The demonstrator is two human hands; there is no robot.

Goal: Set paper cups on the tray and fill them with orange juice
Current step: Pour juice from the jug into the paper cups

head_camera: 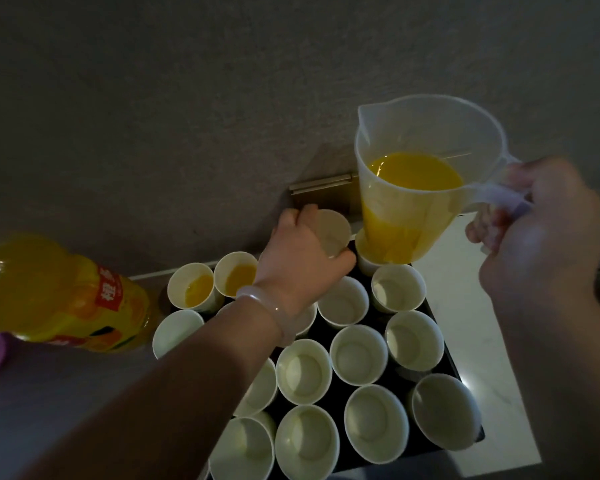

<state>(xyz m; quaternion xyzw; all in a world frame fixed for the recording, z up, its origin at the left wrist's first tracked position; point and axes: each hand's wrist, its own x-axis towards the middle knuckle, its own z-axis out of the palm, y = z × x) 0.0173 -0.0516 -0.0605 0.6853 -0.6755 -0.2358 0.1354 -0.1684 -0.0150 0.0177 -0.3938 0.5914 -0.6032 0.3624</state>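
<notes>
White paper cups (307, 441) stand empty on the black tray (342, 398), light and easily tipped. Farther off, my left grip (302, 251) curls round one far-row cup (333, 230), gently, since its wall looks soft. My right grip (541, 230) clasps the handle of the translucent plastic jug (413, 188), heavy with orange juice (416, 174), above the neighbouring cup.

from where i stand, only hands and forearms show of the person. the left hand (302, 251) is bare, and round its wrist sits a single bangle (258, 300) — pale, milky and half see-through, smooth and thick-rounded, with a soft gleam along its rim. the left forearm (187, 368) is bare, uncovered right down to the edge of view. the right hand (541, 230) is bare too, its outline a little blurred — the right forearm (565, 358) likewise uncovered, lying mostly in dim shadow.
</notes>
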